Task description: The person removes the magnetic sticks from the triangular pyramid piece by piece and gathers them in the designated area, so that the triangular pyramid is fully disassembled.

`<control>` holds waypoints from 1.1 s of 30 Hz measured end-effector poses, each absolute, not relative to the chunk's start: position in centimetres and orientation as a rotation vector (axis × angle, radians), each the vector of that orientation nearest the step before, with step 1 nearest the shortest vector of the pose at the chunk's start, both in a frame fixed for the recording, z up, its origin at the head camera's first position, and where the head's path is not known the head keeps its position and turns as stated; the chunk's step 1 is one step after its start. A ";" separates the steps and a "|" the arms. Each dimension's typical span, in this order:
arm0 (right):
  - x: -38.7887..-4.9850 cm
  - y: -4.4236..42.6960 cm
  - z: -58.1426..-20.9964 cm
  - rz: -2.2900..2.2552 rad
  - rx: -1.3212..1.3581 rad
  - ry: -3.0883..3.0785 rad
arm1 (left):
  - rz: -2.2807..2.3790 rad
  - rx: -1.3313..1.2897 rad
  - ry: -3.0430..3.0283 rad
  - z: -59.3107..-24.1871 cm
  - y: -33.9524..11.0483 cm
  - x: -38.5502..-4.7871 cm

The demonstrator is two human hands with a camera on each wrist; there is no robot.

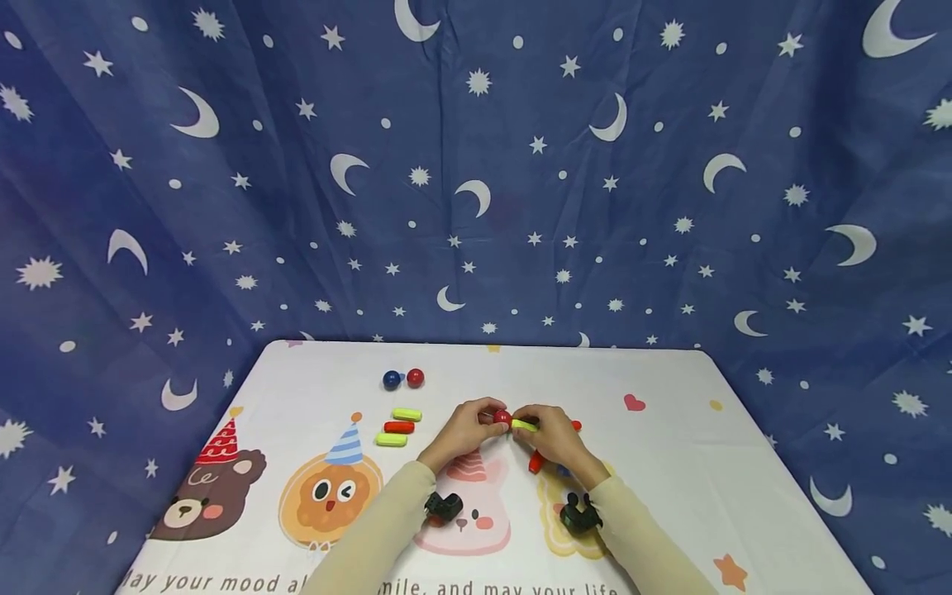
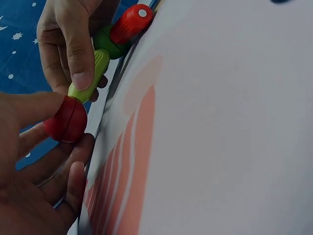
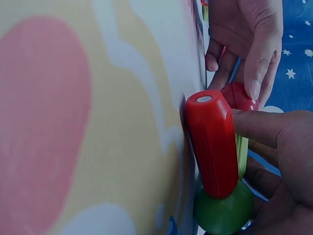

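Note:
The left hand [image 1: 468, 430] pinches a red ball [image 1: 502, 417] between thumb and fingers. The right hand [image 1: 554, 436] grips a yellow-green stick [image 1: 524, 426], whose end meets the red ball. In the left wrist view the stick [image 2: 93, 73] runs from the red ball [image 2: 67, 120] to a green ball [image 2: 111, 43] with a red stick [image 2: 131, 23] on it. The right wrist view shows that red stick [image 3: 212, 144] joined to the green ball [image 3: 224, 208], near the right hand's fingers.
On the white tablecloth [image 1: 669, 463], left of the hands, lie two yellow-green sticks [image 1: 406, 414] [image 1: 391, 440] with a red stick [image 1: 398, 427] between them. Farther back are a dark blue ball [image 1: 391, 380] and another red ball [image 1: 416, 378]. A patterned blue curtain [image 1: 521, 289] hangs behind.

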State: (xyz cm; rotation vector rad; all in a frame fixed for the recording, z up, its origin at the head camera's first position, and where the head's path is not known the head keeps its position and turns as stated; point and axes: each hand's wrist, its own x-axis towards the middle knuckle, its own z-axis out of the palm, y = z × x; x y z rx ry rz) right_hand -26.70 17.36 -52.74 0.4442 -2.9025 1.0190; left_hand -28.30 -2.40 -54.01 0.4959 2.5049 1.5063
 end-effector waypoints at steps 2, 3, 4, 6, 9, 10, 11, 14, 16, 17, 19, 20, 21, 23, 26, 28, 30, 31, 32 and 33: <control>-26.7 17.3 -52.8 1.022 0.447 -2.902 | 1.493 0.507 2.514 -54.1 -2.4 -28.3; -26.7 17.2 -52.8 1.016 0.453 -2.898 | 1.486 0.515 2.520 -54.1 -2.5 -28.3; -26.8 17.2 -52.8 1.012 0.455 -2.894 | 1.482 0.519 2.523 -54.1 -2.5 -28.3; -26.8 17.2 -52.8 1.014 0.461 -2.895 | 1.469 0.525 2.530 -54.1 -2.5 -28.3; -26.9 17.4 -52.9 0.996 0.487 -2.896 | 1.445 0.543 2.530 -54.0 -2.6 -28.3; -26.9 17.4 -52.9 0.996 0.490 -2.898 | 1.438 0.557 2.530 -54.0 -2.6 -28.3; -27.0 17.5 -52.9 0.991 0.495 -2.898 | 1.430 0.568 2.529 -54.0 -2.6 -28.3; -27.1 17.6 -53.0 0.978 0.505 -2.895 | 1.412 0.596 2.529 -53.9 -2.6 -28.4; -27.2 17.7 -53.1 0.977 0.497 -2.905 | 1.399 0.597 2.529 -53.9 -2.6 -28.4; -27.2 17.7 -53.1 0.975 0.494 -2.911 | 1.396 0.594 2.527 -53.9 -2.6 -28.4; -27.4 17.7 -53.1 0.973 0.490 -2.915 | 1.390 0.590 2.528 -53.8 -2.7 -28.5; -27.5 17.7 -53.0 0.976 0.488 -2.912 | 1.390 0.590 2.530 -53.7 -2.7 -28.5; -27.6 17.6 -52.9 0.974 0.486 -2.906 | 1.393 0.592 2.532 -53.7 -2.8 -28.6; -27.8 17.6 -52.8 0.980 0.485 -2.887 | 1.406 0.597 2.535 -53.5 -2.8 -28.7; -27.8 17.5 -52.7 0.984 0.488 -2.887 | 1.423 0.588 2.518 -53.4 -3.0 -28.5; -27.6 17.5 -52.9 0.983 0.483 -2.907 | 1.428 0.576 2.491 -53.5 -3.1 -28.2; -27.3 17.5 -53.0 0.980 0.476 -2.920 | 1.439 0.564 2.460 -53.6 -3.3 -27.9; -27.3 17.5 -53.1 0.972 0.472 -2.924 | 1.448 0.562 2.446 -53.6 -3.3 -27.8; -27.2 17.5 -53.1 0.968 0.464 -2.921 | 1.459 0.559 2.433 -53.6 -3.3 -27.7; -27.2 17.6 -53.2 0.963 0.460 -2.914 | 1.470 0.555 2.423 -53.5 -3.3 -27.6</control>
